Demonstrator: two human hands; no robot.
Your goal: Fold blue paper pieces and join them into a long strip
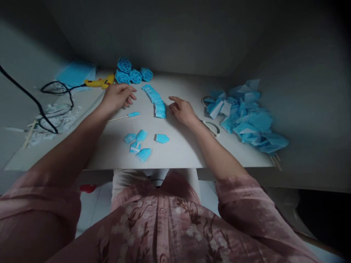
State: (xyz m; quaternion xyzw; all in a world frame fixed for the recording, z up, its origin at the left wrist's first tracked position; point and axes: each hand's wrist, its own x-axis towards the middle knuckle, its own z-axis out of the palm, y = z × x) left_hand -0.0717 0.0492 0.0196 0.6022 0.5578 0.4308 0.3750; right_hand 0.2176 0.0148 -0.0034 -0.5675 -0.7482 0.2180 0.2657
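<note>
My left hand [119,96] hovers with loosely curled, parted fingers near the yellow glue gun [100,82], holding nothing visible. To the right, my right hand [181,109] has its index finger stretched out beside an overlapping row of blue petal pieces [155,101]; nothing shows in it. A thin stick with a blue tip [134,114] lies below my left hand. Nearer the front edge are several loose blue petals [144,154], and one petal [162,138] sits apart from them.
Several blue crepe-like roses [135,76] stand at the back. Flat blue sheets [76,73], a black cable [71,98] and white scraps [56,120] are at the left. Scissors [212,128] and a heap of blue pieces [246,117] lie at the right of the white table [181,153].
</note>
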